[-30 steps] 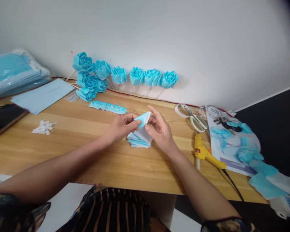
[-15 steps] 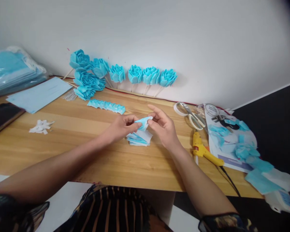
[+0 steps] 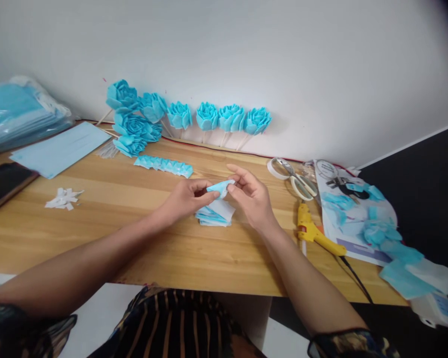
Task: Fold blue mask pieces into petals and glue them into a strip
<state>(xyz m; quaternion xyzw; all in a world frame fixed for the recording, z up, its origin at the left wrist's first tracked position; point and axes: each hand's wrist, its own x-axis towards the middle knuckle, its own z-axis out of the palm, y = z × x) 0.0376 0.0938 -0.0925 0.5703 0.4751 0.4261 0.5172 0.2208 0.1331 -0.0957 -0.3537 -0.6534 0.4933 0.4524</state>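
Note:
Between my two hands is a small folded piece of light blue fabric (image 3: 221,189), the same colour as the face masks. My left hand (image 3: 191,197) pinches its left end between thumb and fingers. At the other end, the thumb and forefinger of my right hand (image 3: 251,197) are closed on the corner, with the other fingers raised. Just below lies a stack of blue-and-white fabric squares (image 3: 214,214) on the wooden table (image 3: 153,263). A row of folded blue petals (image 3: 163,165) rests behind my left hand.
Several blue fabric flowers (image 3: 231,118) on sticks lean along the wall. To the right are scissors (image 3: 302,184), a tape roll (image 3: 278,168), a yellow glue gun (image 3: 315,233) and fabric scraps (image 3: 381,231). At left lie white strips (image 3: 63,198), a phone (image 3: 5,184) and bagged masks (image 3: 18,112).
The view has shifted very slightly. Both hands keep their hold on the blue piece, whose upper edge now looks a little flatter.

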